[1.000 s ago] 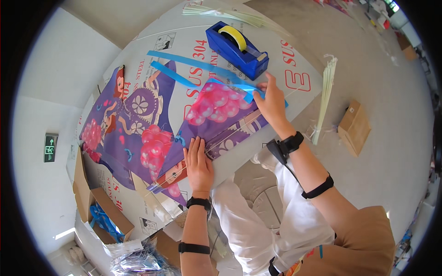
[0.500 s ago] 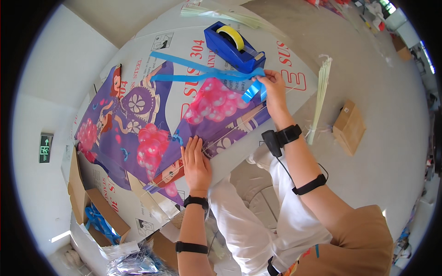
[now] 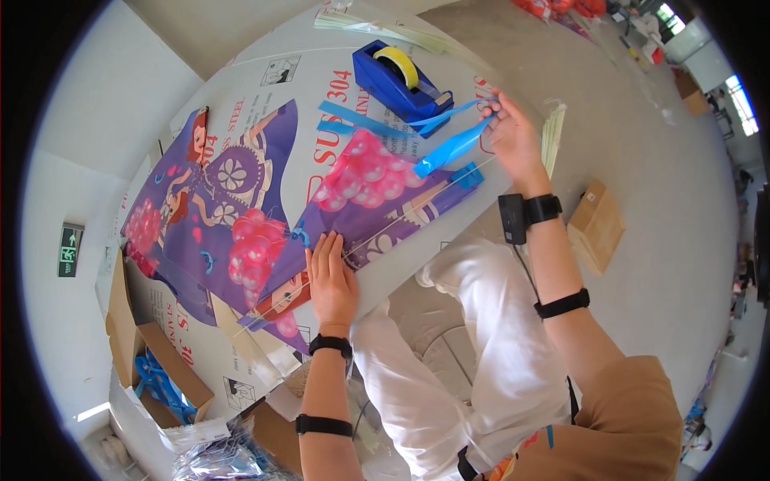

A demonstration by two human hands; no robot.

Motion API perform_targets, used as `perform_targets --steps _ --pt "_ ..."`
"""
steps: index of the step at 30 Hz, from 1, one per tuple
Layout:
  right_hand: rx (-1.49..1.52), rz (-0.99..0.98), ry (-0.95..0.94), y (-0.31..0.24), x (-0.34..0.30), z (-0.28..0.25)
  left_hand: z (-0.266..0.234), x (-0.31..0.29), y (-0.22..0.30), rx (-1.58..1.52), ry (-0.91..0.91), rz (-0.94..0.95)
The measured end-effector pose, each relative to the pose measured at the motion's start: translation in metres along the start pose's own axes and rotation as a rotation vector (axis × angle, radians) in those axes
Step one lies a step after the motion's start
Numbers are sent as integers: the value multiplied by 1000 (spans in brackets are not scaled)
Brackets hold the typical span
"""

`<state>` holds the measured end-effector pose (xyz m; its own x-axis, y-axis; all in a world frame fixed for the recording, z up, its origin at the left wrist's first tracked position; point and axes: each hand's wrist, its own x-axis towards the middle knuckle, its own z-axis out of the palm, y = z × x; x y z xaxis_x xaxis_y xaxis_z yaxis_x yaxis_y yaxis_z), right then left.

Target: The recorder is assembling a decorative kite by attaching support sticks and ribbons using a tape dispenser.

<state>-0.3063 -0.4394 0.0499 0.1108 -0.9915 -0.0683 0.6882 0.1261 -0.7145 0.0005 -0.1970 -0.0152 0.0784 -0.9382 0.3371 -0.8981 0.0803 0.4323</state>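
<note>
A purple plastic sheet, kite-like (image 3: 257, 240), printed with figures and pink balloons, lies over a white printed board (image 3: 241, 72). Its near edge is folded over, with a thin pale rod (image 3: 393, 216) running along it. My left hand (image 3: 330, 289) rests flat on this edge, fingers stretched out. Pinched in my right hand (image 3: 513, 140), above the board's right side, is a long blue ribbon (image 3: 453, 151); its lengths hang toward the sheet and trail left across the board. A short blue strip (image 3: 468, 175) lies at the sheet's right tip.
Behind the ribbon stands a blue tape dispenser (image 3: 385, 84) with a yellow roll (image 3: 397, 64). Pale thin sticks (image 3: 552, 138) are bundled at the right, others (image 3: 385, 30) at the far edge. A cardboard box (image 3: 596, 227) sits right; an open carton (image 3: 188, 369) at lower left holds blue ribbons.
My right hand has moved right and slightly up from the sheet's right tip, pulling the ribbon along. The ribbon's left ends have slid rightward. My left hand stays pressed on the sheet.
</note>
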Motion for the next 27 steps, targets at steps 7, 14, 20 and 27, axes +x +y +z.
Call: perform_targets --steps 7,14,20,27 --pt "-6 66 -149 -43 26 17 1 1 0 -19 20 10" --pt "18 91 -493 -115 78 -16 1 2 4 -36 16 -1" --pt "-1637 -483 352 -122 112 -81 3 7 9 -62 22 0" --pt "-1113 204 -15 -22 -22 -22 -4 -5 -3 -4 -5 -28"
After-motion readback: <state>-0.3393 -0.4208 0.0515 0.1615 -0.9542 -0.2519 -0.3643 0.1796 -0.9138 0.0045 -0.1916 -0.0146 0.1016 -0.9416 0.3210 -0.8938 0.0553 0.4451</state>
